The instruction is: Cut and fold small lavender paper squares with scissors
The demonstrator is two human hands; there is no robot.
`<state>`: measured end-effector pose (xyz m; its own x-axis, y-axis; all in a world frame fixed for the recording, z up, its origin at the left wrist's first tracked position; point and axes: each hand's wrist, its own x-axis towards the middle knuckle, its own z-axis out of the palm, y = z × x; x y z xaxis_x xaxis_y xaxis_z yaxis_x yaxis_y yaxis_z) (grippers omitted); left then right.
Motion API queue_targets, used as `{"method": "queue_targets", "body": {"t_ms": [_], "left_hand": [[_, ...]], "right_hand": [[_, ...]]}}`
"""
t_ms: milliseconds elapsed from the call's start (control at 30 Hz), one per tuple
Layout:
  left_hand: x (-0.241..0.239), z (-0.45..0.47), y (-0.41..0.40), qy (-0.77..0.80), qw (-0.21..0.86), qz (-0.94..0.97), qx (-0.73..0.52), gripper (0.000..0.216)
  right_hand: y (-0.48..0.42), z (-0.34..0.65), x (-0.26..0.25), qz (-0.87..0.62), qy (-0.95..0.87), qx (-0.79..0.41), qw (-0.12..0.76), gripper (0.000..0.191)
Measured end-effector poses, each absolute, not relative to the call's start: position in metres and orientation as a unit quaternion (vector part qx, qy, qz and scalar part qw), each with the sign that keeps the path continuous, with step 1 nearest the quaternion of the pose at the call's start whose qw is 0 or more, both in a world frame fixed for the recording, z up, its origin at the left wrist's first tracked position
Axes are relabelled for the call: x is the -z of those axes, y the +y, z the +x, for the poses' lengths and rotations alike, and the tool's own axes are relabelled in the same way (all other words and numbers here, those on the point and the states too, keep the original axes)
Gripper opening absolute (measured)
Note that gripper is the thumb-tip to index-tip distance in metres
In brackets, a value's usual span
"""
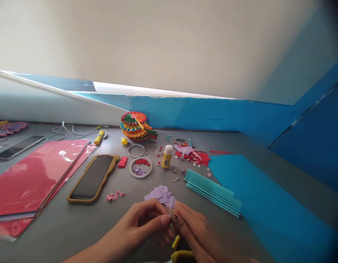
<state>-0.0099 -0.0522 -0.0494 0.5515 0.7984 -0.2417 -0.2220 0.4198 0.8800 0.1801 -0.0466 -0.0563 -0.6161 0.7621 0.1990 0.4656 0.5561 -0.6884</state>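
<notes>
My left hand point(138, 226) and my right hand point(197, 228) meet at the front of the table, thumbs and fingers pinched together. Whatever they hold at the fingertips is too small and too covered to name. Beneath my right hand a yellow-handled tool point(182, 255) shows only in part. Just beyond my fingers lies a pile of lilac paper squares point(163, 194). Pink folded paper bits point(114, 196) are left of my left hand. A glue stick point(166, 157) stands upright and uncapped behind the lilac pile.
Two white rings point(140, 176) point(136, 150) lie mid-table, the nearer enclosing red and lilac bits. A phone point(92, 179) and red sheets point(40, 175) are left. Teal pleated paper point(212, 193), a blue sheet point(256, 197) and scraps point(194, 155) lie right. Folded-paper rosettes point(134, 128) stand behind.
</notes>
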Motion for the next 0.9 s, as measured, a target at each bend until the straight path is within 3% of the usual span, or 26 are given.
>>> {"method": "queue_targets", "body": {"t_ms": [133, 333, 500, 733, 900], "left_hand": [[0.054, -0.008, -0.052, 0.315, 0.818, 0.365, -0.312, 0.033], [0.057, -0.006, -0.055, 0.302, 0.848, 0.32, -0.296, 0.027], [0.053, -0.008, -0.055, 0.321, 0.807, 0.4, -0.294, 0.027], [0.052, -0.009, -0.056, 0.336, 0.74, 0.494, -0.309, 0.027], [0.057, -0.008, -0.059, 0.343, 0.73, 0.504, -0.309, 0.027]], "right_hand": [[-0.046, 0.182, 0.051, -0.343, -0.86, -0.261, 0.275, 0.04], [-0.046, 0.181, 0.044, -0.329, -0.867, -0.278, 0.249, 0.048], [-0.048, 0.182, 0.044, -0.337, -0.853, -0.306, 0.257, 0.048], [-0.05, 0.18, 0.036, -0.382, -0.785, -0.432, 0.227, 0.047], [-0.053, 0.176, 0.038, -0.422, -0.765, -0.432, 0.224, 0.039]]}}
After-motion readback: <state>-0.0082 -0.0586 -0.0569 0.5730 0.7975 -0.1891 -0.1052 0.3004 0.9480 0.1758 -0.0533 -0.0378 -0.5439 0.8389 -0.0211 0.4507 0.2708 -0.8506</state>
